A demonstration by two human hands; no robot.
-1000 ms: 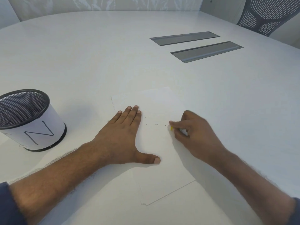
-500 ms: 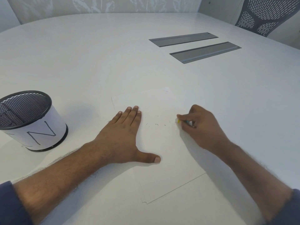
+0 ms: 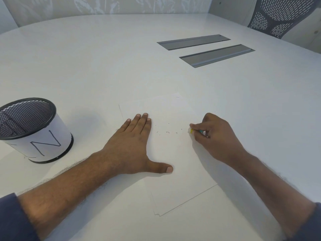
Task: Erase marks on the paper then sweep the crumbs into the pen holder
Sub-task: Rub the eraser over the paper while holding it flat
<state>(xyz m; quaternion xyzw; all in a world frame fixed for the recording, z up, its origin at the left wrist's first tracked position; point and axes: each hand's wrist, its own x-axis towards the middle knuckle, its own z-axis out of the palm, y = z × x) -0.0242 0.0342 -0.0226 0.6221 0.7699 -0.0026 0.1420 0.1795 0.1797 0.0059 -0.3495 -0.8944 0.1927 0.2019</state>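
A white sheet of paper (image 3: 180, 174) lies on the white table in front of me. My left hand (image 3: 132, 146) rests flat on the sheet's left part, fingers together and thumb spread. My right hand (image 3: 217, 136) pinches a small yellow eraser (image 3: 191, 131) whose tip touches the paper's right side. Several dark crumbs (image 3: 166, 132) are scattered on the paper between the two hands. A black mesh pen holder (image 3: 31, 129) with a white label marked "N" stands upright at the far left.
Two grey recessed cable covers (image 3: 205, 49) are set into the table (image 3: 104, 58) at the back right. A dark mesh chair back (image 3: 284, 14) stands beyond the table's far right edge. A wall runs behind the table.
My right hand with the eraser has slid to the right across the paper, away from the crumbs. My left hand has stayed flat in place.
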